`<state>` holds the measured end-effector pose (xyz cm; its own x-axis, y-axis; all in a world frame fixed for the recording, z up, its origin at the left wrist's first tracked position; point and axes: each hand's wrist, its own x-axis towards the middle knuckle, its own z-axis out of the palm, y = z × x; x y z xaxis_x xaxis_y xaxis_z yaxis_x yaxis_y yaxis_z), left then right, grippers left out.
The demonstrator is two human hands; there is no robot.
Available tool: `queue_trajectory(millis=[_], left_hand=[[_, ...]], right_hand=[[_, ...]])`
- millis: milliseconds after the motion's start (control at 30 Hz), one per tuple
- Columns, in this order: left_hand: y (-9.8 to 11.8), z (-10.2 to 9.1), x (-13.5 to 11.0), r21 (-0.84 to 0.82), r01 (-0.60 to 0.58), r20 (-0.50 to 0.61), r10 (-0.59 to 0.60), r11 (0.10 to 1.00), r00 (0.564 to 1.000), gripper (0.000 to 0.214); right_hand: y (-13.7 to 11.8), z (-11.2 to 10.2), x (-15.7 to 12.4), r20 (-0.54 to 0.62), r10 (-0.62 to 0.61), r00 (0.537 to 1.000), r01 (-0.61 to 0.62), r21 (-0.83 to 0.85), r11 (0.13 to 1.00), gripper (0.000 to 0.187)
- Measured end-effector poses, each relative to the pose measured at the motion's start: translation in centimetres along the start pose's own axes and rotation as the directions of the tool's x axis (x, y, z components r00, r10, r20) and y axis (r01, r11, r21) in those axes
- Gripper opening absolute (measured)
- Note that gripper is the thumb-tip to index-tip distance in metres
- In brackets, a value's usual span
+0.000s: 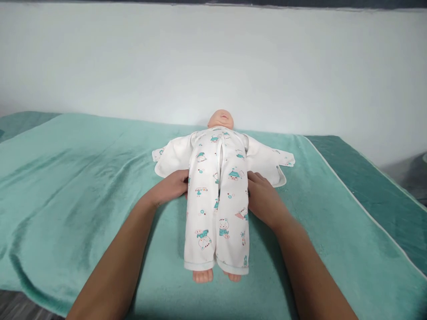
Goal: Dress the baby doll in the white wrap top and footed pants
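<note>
A baby doll [221, 119] lies on its back, head away from me and toes toward me. White printed baby pants [230, 200] cover its legs and reach up over the front of its body. Its white baby shirt [176, 153] is spread out on both sides, sleeves stretched wide. My left hand [173, 184] is at the left edge of the pants, its fingers curled in and partly hidden behind the cloth. On the opposite edge, my right hand [263, 195] grips the pants at about the same height, fingertips tucked out of sight.
A green plush blanket [93, 191] covers the surface beneath the doll, with folds at the left. Darker green cloth [373, 191] shows along the right side. Behind the doll's head rises a white wall [213, 58].
</note>
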<state>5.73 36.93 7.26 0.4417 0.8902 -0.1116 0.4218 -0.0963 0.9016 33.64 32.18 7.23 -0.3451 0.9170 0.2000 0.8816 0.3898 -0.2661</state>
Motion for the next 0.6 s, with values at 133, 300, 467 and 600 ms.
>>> queue_trajectory(millis=[133, 300, 467, 600], left_hand=[[0.0, 0.2, -0.1, 0.147, -0.117, -0.039, 0.124, 0.982, 0.991, 0.024], [-0.7, 0.4, 0.5, 0.384, -0.282, -0.086, 0.338, 0.879, 0.937, 0.025], [-1.4, 0.4, 0.9, 0.583, -0.304, -0.049, 0.406, 0.753, 0.913, 0.012], [-1.6, 0.6, 1.1, 0.601, -0.205, -0.118, 0.339, 0.773, 0.933, 0.006]], right_hand=[[-0.4, 0.0, 0.0, 0.023, 0.018, 1.000, -0.016, -0.058, 0.998, 0.020], [0.0, -0.4, 0.1, -0.025, -0.007, 1.000, 0.011, 0.164, 0.986, 0.023], [0.2, -1.4, -0.1, -0.056, -0.107, 0.993, 0.120, 0.337, 0.934, 0.022], [0.2, -1.4, 0.1, -0.048, -0.128, 0.991, 0.137, 0.418, 0.898, 0.022]])
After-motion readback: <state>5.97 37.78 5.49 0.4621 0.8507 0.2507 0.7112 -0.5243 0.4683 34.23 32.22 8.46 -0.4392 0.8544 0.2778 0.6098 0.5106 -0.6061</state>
